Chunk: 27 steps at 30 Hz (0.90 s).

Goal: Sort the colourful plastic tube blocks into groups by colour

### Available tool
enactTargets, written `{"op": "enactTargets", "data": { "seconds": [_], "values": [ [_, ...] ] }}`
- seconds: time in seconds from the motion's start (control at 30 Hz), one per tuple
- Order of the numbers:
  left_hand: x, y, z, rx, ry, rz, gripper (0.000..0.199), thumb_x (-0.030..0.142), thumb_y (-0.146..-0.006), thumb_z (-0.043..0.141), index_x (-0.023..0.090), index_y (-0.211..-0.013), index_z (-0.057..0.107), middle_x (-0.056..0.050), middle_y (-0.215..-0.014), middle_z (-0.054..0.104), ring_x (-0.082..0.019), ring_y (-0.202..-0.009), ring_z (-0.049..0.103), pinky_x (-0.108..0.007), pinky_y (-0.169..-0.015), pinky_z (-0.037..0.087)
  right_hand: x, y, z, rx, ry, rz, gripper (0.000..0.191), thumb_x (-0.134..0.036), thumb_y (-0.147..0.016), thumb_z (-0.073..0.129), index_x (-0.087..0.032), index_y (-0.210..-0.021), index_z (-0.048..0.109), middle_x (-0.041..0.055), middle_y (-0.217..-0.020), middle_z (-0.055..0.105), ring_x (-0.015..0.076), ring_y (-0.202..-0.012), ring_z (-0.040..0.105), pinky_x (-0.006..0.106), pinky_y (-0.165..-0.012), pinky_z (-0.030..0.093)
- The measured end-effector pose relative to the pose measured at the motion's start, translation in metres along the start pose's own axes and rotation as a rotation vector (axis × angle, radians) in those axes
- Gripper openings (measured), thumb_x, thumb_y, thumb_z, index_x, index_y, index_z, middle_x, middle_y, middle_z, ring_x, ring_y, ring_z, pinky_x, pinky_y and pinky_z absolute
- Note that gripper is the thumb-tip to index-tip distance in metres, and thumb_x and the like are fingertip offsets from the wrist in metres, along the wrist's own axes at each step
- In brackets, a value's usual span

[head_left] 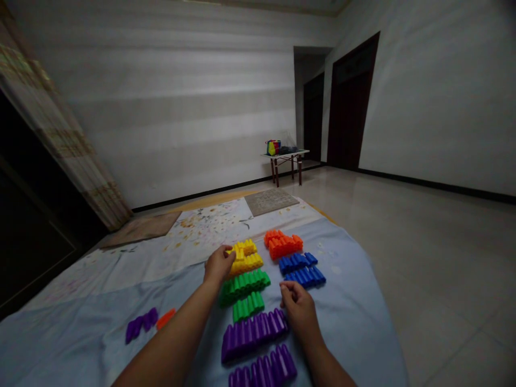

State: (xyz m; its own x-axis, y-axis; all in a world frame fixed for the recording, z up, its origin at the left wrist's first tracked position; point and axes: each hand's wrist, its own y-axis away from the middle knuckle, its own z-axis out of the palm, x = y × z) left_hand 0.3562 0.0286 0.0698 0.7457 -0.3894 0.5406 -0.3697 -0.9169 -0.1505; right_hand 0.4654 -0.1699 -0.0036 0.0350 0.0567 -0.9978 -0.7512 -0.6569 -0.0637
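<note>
My left hand (220, 264) is at the left end of the yellow pieces (248, 262), its fingers curled against a yellow piece. My right hand (297, 301) hovers just below the blue pieces (304, 276), thumb and fingertips pressed together; anything between them is too small to make out. Green pieces (245, 285) lie in two rows below the yellow ones. Nearer to me are two groups of purple pieces (253, 334). Orange pieces (284, 244) are stacked at the back right of the groups.
A few purple pieces (141, 324) and an orange piece (165, 319) lie left of my left forearm on the blue cloth (346, 322). Two mats (270, 202) lie toward the far edge. Beyond stands a small table (285, 155) with bags.
</note>
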Motion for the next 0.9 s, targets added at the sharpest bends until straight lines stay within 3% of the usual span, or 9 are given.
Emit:
{"op": "enactTargets", "data": {
  "seconds": [0.17,0.43,0.53,0.63,0.77,0.83,0.9],
  "values": [
    [0.009,0.003,0.012,0.039,-0.227,0.033,0.036,0.037,-0.076,0.044,0.021,-0.102,0.061,-0.006,-0.087,0.07,-0.024,-0.09,0.059,-0.04,-0.083,0.034,-0.004,0.001,0.0,0.002,0.011,0.001,0.035,-0.047,-0.076,0.051,-0.013,-0.081,0.063,-0.0015,-0.051,0.054,0.0147,-0.05,0.053,0.024,-0.05,0.04],
    [0.003,0.013,0.014,0.112,-0.423,0.106,0.034,0.034,-0.075,0.042,0.018,-0.091,0.066,-0.013,-0.095,0.068,-0.029,-0.098,0.054,-0.043,-0.085,0.03,0.0,0.001,0.0,0.002,-0.004,0.012,0.038,-0.049,-0.075,0.053,-0.013,-0.083,0.064,-0.0016,-0.05,0.054,0.0138,-0.047,0.051,0.024,-0.046,0.039],
    [0.003,0.016,0.009,0.144,-0.421,0.104,0.033,0.034,-0.076,0.042,0.018,-0.091,0.066,-0.012,-0.095,0.067,-0.029,-0.096,0.054,-0.043,-0.083,0.031,0.002,-0.001,0.0,0.005,-0.005,0.018,0.041,-0.051,-0.073,0.053,-0.013,-0.083,0.064,-0.0017,-0.05,0.055,0.0143,-0.047,0.052,0.024,-0.046,0.039],
    [0.005,0.023,-0.008,0.187,-0.384,0.105,0.032,0.034,-0.079,0.041,0.02,-0.093,0.065,-0.009,-0.094,0.067,-0.026,-0.094,0.055,-0.04,-0.08,0.032,0.002,-0.002,-0.001,0.014,-0.003,0.022,0.043,-0.054,-0.072,0.054,-0.013,-0.082,0.064,-0.0014,-0.049,0.055,0.0152,-0.049,0.053,0.025,-0.048,0.04],
    [-0.003,0.058,-0.041,0.257,-0.291,0.179,0.03,0.034,-0.084,0.038,0.023,-0.098,0.061,-0.004,-0.092,0.066,-0.02,-0.091,0.055,-0.037,-0.082,0.034,-0.003,0.0,-0.002,0.018,0.01,-0.006,0.044,-0.054,-0.072,0.054,-0.013,-0.084,0.064,-0.0009,-0.05,0.056,0.0155,-0.049,0.054,0.025,-0.049,0.041],
    [-0.016,0.092,-0.052,0.326,-0.169,0.293,0.027,0.034,-0.084,0.04,0.022,-0.093,0.061,-0.004,-0.088,0.066,-0.019,-0.086,0.056,-0.037,-0.082,0.036,-0.009,0.003,-0.004,0.008,0.022,-0.038,0.043,-0.053,-0.073,0.053,-0.013,-0.085,0.064,-0.0008,-0.051,0.056,0.0156,-0.05,0.054,0.025,-0.05,0.042],
    [-0.031,0.134,-0.054,0.317,-0.067,0.441,0.022,0.033,-0.084,0.043,0.021,-0.089,0.061,-0.002,-0.081,0.065,-0.017,-0.08,0.057,-0.033,-0.076,0.041,-0.016,0.009,-0.005,-0.026,0.039,-0.084,0.042,-0.052,-0.075,0.053,-0.013,-0.086,0.064,-0.0009,-0.052,0.056,0.0156,-0.052,0.055,0.025,-0.052,0.043]
  ]
}}
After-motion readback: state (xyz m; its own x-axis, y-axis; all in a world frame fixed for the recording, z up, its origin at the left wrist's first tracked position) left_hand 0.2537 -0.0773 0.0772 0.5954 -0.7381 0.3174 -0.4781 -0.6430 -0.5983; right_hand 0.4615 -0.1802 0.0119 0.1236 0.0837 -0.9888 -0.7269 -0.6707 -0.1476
